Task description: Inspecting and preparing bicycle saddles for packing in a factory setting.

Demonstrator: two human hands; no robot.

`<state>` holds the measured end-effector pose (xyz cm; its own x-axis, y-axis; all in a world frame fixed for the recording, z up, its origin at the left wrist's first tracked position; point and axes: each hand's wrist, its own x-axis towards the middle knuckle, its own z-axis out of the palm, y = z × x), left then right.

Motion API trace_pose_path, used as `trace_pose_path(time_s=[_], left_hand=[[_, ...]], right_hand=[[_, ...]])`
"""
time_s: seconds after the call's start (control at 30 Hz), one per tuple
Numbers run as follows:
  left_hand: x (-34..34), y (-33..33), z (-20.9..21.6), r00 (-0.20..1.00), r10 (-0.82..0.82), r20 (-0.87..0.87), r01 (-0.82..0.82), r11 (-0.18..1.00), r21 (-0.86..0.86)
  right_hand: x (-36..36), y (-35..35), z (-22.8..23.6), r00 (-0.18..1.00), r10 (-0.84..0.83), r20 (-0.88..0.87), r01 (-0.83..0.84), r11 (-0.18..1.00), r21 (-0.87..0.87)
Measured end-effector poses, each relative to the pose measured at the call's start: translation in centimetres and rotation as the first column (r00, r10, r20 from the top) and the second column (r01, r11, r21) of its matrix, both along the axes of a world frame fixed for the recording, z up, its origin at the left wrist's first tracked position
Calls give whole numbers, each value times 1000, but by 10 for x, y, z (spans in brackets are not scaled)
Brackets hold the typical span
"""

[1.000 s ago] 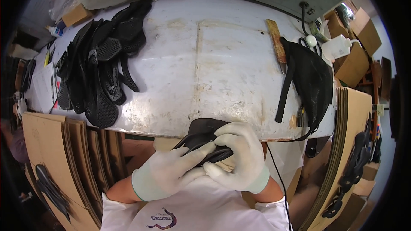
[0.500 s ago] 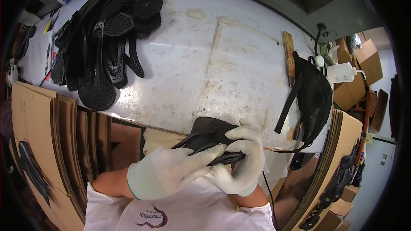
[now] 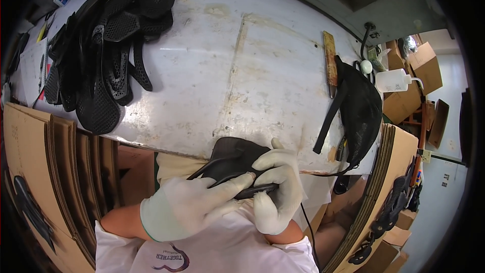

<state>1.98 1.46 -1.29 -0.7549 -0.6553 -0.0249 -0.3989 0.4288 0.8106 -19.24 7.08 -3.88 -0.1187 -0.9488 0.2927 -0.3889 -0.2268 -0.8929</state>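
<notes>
Gloved in white, my left hand [image 3: 187, 205] and my right hand [image 3: 280, 187] both grip a smooth black curved piece [image 3: 235, 154], which looks like a bicycle saddle cover. It is held at the table's near edge, with its broad dark part toward the table. My left fingers stretch across its near side and press at the fold. On the right side, my right fingers curl around it and its rolled edge. The gloves hide part of the near edge. On the far left of the table lies a heap of black honeycomb-patterned saddle-shaped pieces [image 3: 101, 111].
The white table [image 3: 197, 86] is stained. On its right lie a black mesh bag [image 3: 361, 119] with a strap and a wooden-handled tool [image 3: 330, 60], beside a white squeeze bottle [image 3: 391, 81]. Cardboard sheets [image 3: 30, 151] stand upright at the left; another stack [image 3: 386, 172] stands right.
The whole view has shifted, so the table and things on it appear farther left. Both hands keep hold of the black piece, and my right fingers have shifted slightly along its edge.
</notes>
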Motion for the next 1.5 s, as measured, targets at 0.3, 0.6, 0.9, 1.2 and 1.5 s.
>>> trace_pose_path(time_s=[0.3, 0.6, 0.9, 1.2, 1.5], left_hand=[[0, -8, -3, 989, 26, -143, -17, 998, 62], [-5, -8, 4, 999, -19, -32, 20, 999, 26], [-2, -13, -2, 995, -42, -91, 43, 999, 8], [-7, -9, 10, 986, -114, 122, 128, 986, -110], [-6, -6, 12, 966, -80, 247, 115, 985, -128]], right_hand=[[-10, -10, 6, 991, 132, 13, -132, 991, -4], [-10, -10, 5, 994, 111, -21, -111, 993, -35], [-29, -18, -1, 960, 279, 14, -278, 959, -48], [-39, -23, -9, 942, 324, 83, -322, 946, -42], [-31, -12, 4, 954, 267, 136, -280, 956, 89]])
